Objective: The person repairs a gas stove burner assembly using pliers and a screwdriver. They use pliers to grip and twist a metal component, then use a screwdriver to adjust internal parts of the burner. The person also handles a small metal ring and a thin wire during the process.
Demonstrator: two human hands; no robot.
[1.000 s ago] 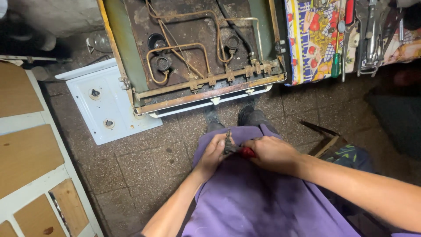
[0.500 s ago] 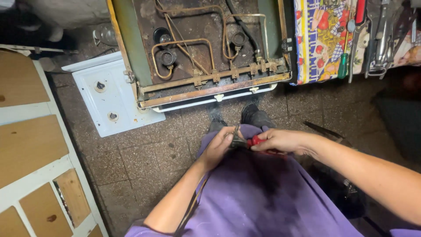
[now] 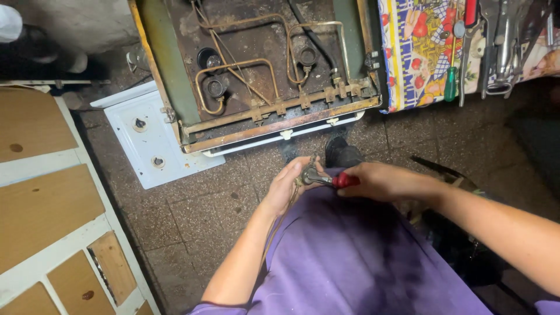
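My left hand (image 3: 289,185) cups a small brass valve fitting (image 3: 307,174) with a thin copper tube hanging from it, over my purple-clad lap (image 3: 350,256). My right hand (image 3: 385,181) grips a red-handled tool (image 3: 344,180), its metal tip set against the fitting. Both hands meet just in front of an opened, rusty gas stove (image 3: 262,76) lying on the floor, its copper gas pipes and burner bases exposed.
A white stove top panel (image 3: 153,140) lies on the tiled floor left of the stove. Wooden panels in a white frame (image 3: 46,204) fill the left side. A patterned cloth (image 3: 420,46) at top right carries a green-handled screwdriver (image 3: 451,81) and several metal tools.
My hands have stayed together on the fitting while the view shifted, moving them slightly up and right in frame. The red tool handle shows more clearly now.
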